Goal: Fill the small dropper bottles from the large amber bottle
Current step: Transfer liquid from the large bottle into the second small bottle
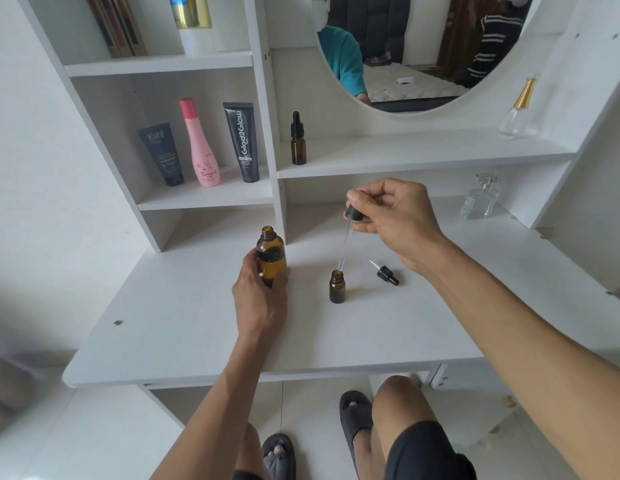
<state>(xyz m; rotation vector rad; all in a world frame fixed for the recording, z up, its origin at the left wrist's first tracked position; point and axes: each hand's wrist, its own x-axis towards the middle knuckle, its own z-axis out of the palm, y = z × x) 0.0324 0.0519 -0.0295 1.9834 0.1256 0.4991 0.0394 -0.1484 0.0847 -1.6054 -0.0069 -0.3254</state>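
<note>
While your left hand (262, 289) wraps the lower body of the large amber bottle (270, 252) and keeps it upright on the desk (184, 327), its mouth stands open and uncapped, probably so the long pipette can go back in without a second grip. Your right hand (393, 211) is curled closed around the bulb and black collar of that long dropper (348, 233), pinching it from above; the glass tube slants down and left so its tip sits at the mouth of the small open dropper bottle (337, 287), which stands free, just right of the big bottle and not touching it. That bottle's own short dropper cap (386, 273) lies on its side just to the right, set out of the way yet within reach. A second small dropper bottle (298, 140), capped, waits on the far shelf (423, 157).

You cannot tell whether the tip has entered the neck or only hovers over it, nor whether liquid is in the tube, since the glass is thin and pale against the desk. Fill levels in both amber bottles are unreadable. Your fingers hide the bulb, so how hard you squeeze is unclear.
</note>
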